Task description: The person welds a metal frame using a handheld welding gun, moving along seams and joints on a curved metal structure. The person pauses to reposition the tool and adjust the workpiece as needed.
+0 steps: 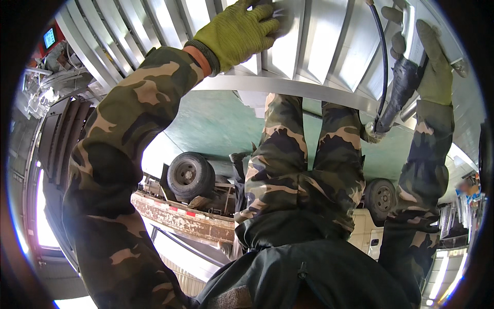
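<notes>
a green floor (218,121) is lying mid-scene, a bright opening (46,219) is glowing left, and light strips (439,276) are shining right.

Camouflage sleeves (110,134) and trousers (275,149); 2 yellow-green gloved hands (234,38).

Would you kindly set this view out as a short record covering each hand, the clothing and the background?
Left hand: yellow-green glove, fingers stretched over silver metal slats; contact unclear
Right hand: gloved, gripping a black-and-silver handheld tool
Tool type: cannot tell; a dark cable runs beside it
Clothing: camouflage sleeves and trousers
Background: weathered brown vehicle side, a black-tyred wheel above it
</notes>
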{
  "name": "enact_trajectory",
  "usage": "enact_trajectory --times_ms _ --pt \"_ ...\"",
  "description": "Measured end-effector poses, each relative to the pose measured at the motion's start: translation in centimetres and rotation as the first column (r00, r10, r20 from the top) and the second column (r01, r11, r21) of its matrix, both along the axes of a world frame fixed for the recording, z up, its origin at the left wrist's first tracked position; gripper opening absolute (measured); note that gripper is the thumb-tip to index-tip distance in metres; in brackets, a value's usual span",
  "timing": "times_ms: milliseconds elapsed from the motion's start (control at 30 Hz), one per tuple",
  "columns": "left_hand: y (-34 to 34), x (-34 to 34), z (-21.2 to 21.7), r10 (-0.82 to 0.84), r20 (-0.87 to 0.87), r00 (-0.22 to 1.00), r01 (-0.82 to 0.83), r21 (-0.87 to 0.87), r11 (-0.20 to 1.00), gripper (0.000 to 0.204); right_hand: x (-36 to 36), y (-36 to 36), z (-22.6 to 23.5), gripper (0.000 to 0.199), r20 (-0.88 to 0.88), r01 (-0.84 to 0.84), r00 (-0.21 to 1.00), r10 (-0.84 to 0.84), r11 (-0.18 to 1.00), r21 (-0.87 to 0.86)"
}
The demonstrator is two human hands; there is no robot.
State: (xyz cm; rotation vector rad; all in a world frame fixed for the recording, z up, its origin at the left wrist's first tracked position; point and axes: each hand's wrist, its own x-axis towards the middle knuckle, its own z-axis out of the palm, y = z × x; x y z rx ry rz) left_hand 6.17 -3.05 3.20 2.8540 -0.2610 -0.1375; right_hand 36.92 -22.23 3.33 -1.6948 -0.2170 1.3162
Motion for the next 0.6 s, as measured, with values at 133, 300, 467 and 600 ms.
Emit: enact_trajectory --times_ms 133,300,467,600 --pt "-0.3 -0.2 -0.1 0.056 -0.034 0.998 -0.057 -0.035 0.998 0.039 -2.9 3.5 2.7 0.053 -0.042 -0.02 0.999 0.025 0.993 0.116" --pt "-1.1 -0.1 -0.3 0.014 -0.02 1.0 -0.013 0.046 0.999 0.035 -3.0 2.5 2.2 0.052 -0.005 -0.015 1.0 0.016 0.99 0.143" --pt "-1.0 0.4 -0.2 -0.023 -0.058 0.998 0.023 -0.005 1.0 0.032 -2.9 1.6 1.6 0.052 0.019 -0.055 0.998 0.052 0.96 0.274" --pt "-1.3 -0.2 -1.1 0.011 -0.055 0.998 -0.014 -0.043 0.999 0.034 -3.3 2.1 1.7 0.051 0.032 -0.012 0.999 0.006 0.982 0.188"
